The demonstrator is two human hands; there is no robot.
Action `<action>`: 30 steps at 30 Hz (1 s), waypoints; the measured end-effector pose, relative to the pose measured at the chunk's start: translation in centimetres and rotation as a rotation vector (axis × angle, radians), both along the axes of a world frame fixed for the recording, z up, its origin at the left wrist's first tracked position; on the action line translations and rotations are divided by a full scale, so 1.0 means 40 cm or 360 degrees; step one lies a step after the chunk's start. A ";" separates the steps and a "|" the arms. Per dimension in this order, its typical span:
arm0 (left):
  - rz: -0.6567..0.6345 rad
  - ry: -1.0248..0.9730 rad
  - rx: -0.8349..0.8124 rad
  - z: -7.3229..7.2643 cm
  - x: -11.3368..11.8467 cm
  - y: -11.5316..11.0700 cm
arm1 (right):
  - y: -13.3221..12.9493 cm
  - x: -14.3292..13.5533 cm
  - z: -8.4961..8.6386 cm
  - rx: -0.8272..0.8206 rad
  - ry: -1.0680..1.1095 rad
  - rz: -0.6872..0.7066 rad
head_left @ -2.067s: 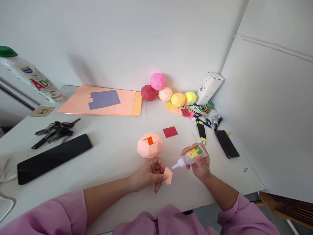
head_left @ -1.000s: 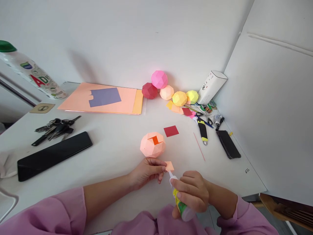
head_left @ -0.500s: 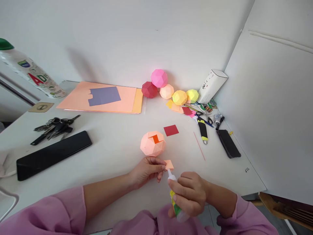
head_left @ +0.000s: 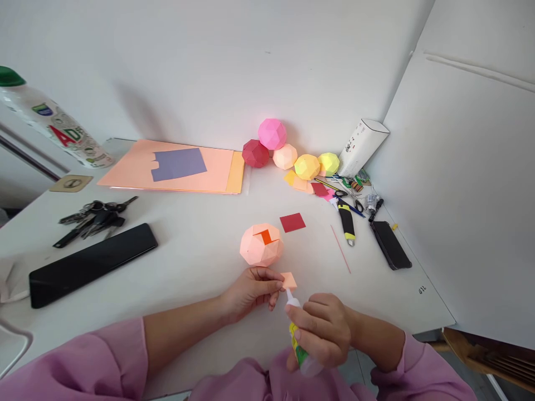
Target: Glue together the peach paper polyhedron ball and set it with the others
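Between thumb and fingers, my left hand point(head_left: 256, 291) pinches a small peach paper piece point(head_left: 289, 280) by its left side. My right hand point(head_left: 321, 328) is wrapped round a glue bottle point(head_left: 297, 342) with a green and yellow label. The bottle's white nozzle tip is at the lower edge of the paper piece; whether glue is coming out is too small to tell. Just beyond my left hand sits a faceted peach paper ball point(head_left: 259, 248) with a square opening on top, orange showing inside. A dark red paper rectangle point(head_left: 292, 223) lies flat behind it.
Several finished paper balls point(head_left: 307, 167) line the back wall. Right of them are a white box point(head_left: 363, 147), scissors point(head_left: 358, 206), a utility knife point(head_left: 346, 223) and a black phone point(head_left: 390, 245). Leftward lie peach sheets point(head_left: 129, 164), keys point(head_left: 98, 214), a long black device point(head_left: 92, 264) and a spray can point(head_left: 54, 122).
The glue bottle and my right hand have shifted very slightly to the left. My left hand, the paper piece and the ball stay in place.
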State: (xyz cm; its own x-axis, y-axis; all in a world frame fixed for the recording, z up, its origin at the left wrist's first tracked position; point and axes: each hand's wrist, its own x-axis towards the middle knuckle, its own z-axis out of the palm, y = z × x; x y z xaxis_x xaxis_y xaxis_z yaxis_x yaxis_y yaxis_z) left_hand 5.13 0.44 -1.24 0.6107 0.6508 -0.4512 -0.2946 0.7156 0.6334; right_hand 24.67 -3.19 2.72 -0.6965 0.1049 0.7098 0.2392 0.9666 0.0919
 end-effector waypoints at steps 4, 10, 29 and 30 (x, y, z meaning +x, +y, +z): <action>-0.0008 0.0002 0.0003 -0.002 -0.001 0.000 | 0.002 -0.009 0.004 -0.0029 0.0059 -0.0004; -0.0014 0.0032 0.0021 0.002 -0.003 0.000 | 0.001 -0.003 0.002 -0.0053 0.0066 -0.0040; -0.0024 0.0027 0.0022 -0.003 -0.004 -0.001 | 0.002 -0.005 0.010 0.0047 0.0069 -0.0110; -0.0024 0.0029 0.0023 -0.004 -0.004 -0.001 | 0.002 -0.005 0.011 0.0049 0.0068 -0.0113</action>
State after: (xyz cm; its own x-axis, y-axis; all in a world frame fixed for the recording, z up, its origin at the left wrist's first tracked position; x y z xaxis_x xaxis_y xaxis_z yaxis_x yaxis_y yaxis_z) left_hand 4.97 0.41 -1.39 0.6125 0.6478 -0.4530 -0.2721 0.7108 0.6487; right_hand 24.47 -3.10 3.14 -0.6572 0.1307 0.7423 0.3113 0.9440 0.1094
